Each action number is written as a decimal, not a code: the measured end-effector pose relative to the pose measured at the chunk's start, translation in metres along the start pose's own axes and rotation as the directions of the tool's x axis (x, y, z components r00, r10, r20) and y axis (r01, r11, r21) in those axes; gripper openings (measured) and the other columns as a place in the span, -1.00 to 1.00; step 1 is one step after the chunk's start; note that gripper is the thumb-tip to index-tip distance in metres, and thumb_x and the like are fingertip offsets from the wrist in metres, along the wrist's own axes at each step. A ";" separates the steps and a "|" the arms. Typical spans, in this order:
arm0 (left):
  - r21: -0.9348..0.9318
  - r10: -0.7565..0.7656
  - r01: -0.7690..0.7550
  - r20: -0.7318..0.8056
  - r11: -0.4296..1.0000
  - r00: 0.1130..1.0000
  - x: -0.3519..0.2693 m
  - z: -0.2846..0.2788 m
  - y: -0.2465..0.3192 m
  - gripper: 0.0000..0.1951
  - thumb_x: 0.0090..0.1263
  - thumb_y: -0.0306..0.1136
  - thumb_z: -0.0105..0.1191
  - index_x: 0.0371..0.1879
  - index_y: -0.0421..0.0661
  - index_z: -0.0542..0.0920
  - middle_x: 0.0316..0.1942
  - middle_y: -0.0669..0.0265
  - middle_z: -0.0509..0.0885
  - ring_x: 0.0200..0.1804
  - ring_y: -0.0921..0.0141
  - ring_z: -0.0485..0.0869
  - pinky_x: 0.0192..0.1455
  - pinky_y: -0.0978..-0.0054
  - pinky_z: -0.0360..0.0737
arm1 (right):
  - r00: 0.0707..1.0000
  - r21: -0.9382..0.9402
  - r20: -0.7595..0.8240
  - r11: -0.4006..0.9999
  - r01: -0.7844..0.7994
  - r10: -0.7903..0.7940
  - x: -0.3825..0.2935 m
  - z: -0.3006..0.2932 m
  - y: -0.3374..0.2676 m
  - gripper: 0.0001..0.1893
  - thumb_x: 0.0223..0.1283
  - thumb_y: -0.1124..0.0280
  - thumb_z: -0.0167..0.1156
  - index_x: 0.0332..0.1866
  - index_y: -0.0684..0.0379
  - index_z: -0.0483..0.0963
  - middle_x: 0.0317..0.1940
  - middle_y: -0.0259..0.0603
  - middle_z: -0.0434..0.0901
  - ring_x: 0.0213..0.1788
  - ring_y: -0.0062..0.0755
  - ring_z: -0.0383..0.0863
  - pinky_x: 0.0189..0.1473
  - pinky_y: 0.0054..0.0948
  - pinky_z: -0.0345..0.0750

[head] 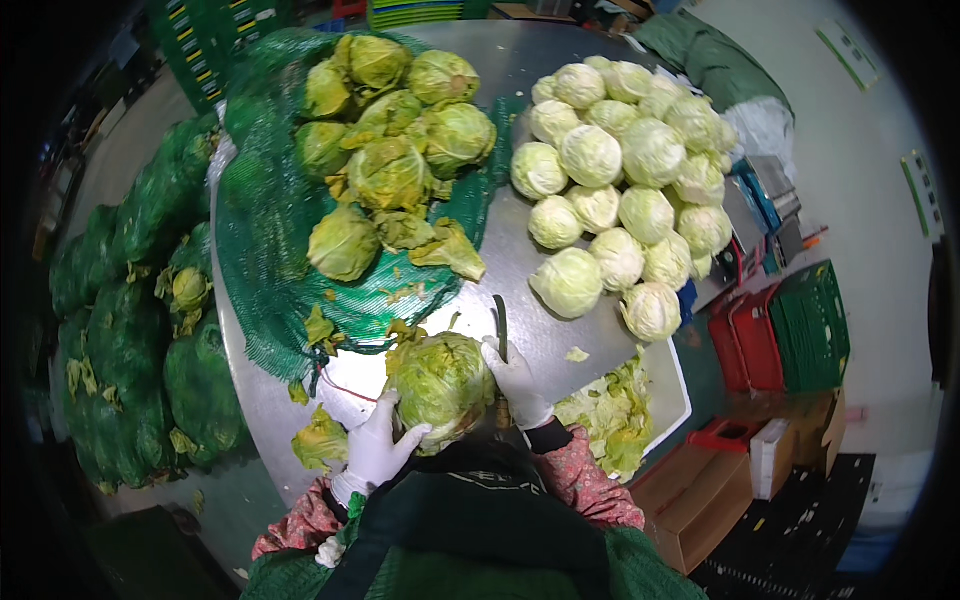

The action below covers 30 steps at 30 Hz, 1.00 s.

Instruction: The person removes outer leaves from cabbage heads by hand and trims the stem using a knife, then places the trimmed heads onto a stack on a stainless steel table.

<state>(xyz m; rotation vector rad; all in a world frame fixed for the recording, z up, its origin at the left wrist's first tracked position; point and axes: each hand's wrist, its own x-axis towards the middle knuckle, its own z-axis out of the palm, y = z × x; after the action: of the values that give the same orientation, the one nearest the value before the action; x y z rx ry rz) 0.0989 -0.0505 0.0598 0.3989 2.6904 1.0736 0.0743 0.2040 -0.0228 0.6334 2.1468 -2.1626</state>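
A green cabbage (442, 386) with loose yellowed outer leaves sits on the steel table before me. My left hand (379, 446), in a white glove, cups its lower left side with the thumb spread along the front. On the other side, my gloved right hand (519, 386) grips a knife and rests its fingertips against the cabbage. The knife's dark, curved blade (501, 322) points away from me, and its wooden handle (502, 412) shows below the palm. Untrimmed cabbages (390, 172) lie on a green mesh sack (270, 262) at the back left. Pale, bare cabbages (592, 156) are heaped at the back right.
A white bin (681, 390) of leaf scraps (611, 409) stands at the table's right edge. Full mesh sacks (127, 375) are stacked left of the steel table (499, 247). Green crates (810, 330) and a cardboard box (697, 502) are at right. A loose leaf (319, 439) lies near my left hand.
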 end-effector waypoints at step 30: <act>-0.167 0.204 -0.233 -0.170 0.958 0.964 0.062 0.066 0.050 -0.19 0.02 -0.16 0.54 0.19 -0.27 0.39 0.18 -0.10 0.45 0.25 -0.03 0.46 0.36 0.13 0.40 | 0.880 -0.853 0.247 0.339 0.396 -0.406 -0.098 -0.055 -0.052 -0.85 0.25 0.29 0.24 -0.12 0.01 0.56 -0.41 -0.31 0.57 -0.45 -0.27 0.67 -0.51 -0.30 0.55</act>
<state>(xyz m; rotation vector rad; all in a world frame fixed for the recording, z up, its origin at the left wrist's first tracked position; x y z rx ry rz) 0.0688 0.0473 0.0414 0.6161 2.6897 1.4595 0.1628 0.2345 0.0582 -0.0225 3.1781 -0.6921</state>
